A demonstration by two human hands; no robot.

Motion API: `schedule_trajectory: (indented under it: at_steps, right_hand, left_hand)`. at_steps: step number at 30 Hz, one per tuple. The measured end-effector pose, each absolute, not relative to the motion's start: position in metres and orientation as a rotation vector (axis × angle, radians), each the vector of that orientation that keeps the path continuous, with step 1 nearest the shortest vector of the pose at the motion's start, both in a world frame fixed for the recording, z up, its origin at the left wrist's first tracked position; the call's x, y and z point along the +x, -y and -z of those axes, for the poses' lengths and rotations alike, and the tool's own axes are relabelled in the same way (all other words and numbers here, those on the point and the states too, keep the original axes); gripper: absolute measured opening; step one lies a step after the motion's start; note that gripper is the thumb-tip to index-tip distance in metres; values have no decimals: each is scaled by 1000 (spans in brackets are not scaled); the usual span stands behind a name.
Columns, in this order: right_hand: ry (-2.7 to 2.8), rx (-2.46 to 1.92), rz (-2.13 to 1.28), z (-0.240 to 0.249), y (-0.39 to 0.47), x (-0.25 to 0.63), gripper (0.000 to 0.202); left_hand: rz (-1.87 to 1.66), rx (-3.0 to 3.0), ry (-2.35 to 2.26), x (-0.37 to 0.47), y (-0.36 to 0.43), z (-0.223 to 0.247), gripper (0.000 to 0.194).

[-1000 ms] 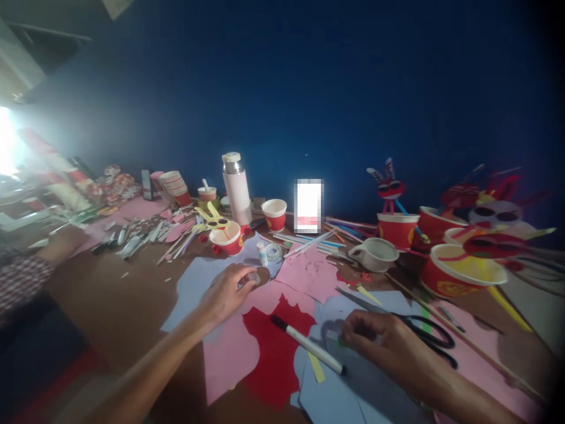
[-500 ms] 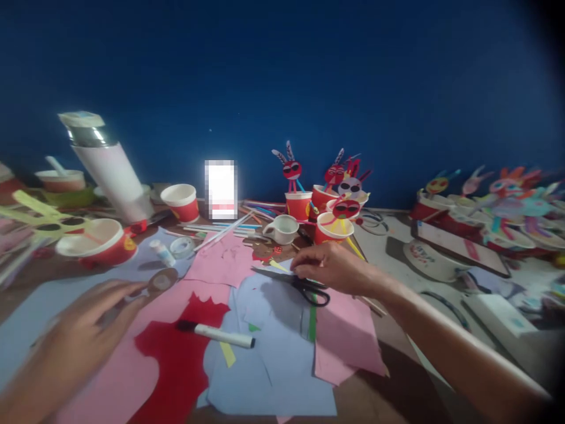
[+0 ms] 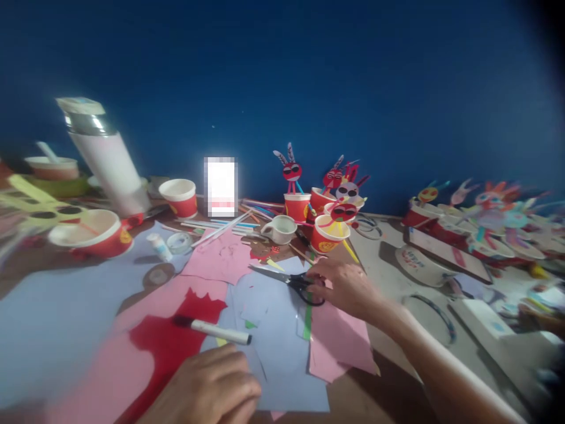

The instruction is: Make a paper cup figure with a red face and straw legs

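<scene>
My right hand point(image 3: 342, 288) has its fingers closed on the black handles of a pair of scissors point(image 3: 291, 281), whose blades point left over light blue paper point(image 3: 282, 365). Low in the view, my left hand point(image 3: 216, 383) is curled with the knuckles up. Its palm is hidden, so I cannot make out what it holds, if anything. Just above it a white marker point(image 3: 220, 331) with a black cap lies across a red cut sheet point(image 3: 163, 341). Pink paper point(image 3: 339, 347) lies under my right wrist. A tape roll point(image 3: 159, 275) rests on the left.
A tall white flask point(image 3: 108, 165) and a red paper cup point(image 3: 179, 200) stand at the back left. Behind my right hand are cups with paper figures point(image 3: 292, 171). A small white mug point(image 3: 281, 229) is near straws point(image 3: 225, 227). At right lies a phone point(image 3: 448, 253).
My left hand has moved from beside the tape roll rightward and down, below the marker. My right hand has shifted down onto the scissors' handles.
</scene>
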State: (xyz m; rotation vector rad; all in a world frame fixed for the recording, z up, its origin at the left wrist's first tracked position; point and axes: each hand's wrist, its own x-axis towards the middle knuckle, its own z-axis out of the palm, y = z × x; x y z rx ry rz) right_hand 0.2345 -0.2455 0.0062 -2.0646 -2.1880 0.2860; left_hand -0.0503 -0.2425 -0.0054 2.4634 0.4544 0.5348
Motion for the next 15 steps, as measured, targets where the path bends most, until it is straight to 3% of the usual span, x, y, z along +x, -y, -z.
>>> schedule_trajectory:
  at_steps: [11, 15]
  right_hand:
    - [2300, -2175, -249, 8, 241, 221, 29]
    - [2211, -2069, -428, 8, 243, 226, 27]
  left_hand:
    - [-586, 2573, -534, -54, 250, 32, 25]
    - [-574, 2578, -519, -56, 248, 32, 27]
